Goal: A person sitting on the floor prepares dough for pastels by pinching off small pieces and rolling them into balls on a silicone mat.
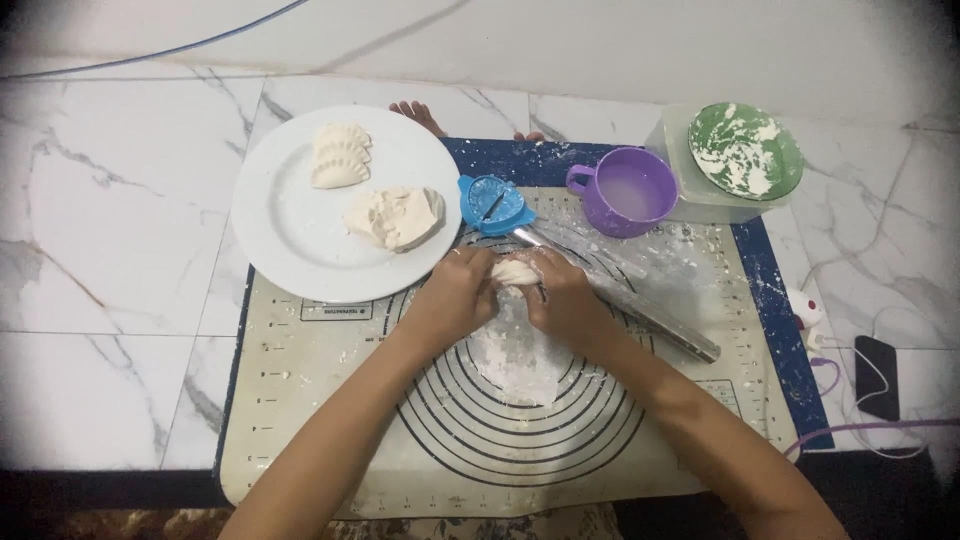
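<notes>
Both hands pinch one dough piece (three dumplings plated)

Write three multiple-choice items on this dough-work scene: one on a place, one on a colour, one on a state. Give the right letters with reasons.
1. Where does the blue dumpling press lie?
A. Between the white plate and the purple cup
B. Inside the green bowl
C. On the floor tiles left of the plate

2. What colour is the cup?
A. Red
B. Purple
C. Yellow

3. What is the state of the small dough piece?
A. Lying alone on the plate
B. Under the metal rolling pin
C. Held between the left hand and the right hand

Answers: 1 A, the press sits on the baking mat at the plate's right edge, left of the cup. 2 B, its wall and handle are purple. 3 C, fingers of both hands close around it above the mat.
</notes>
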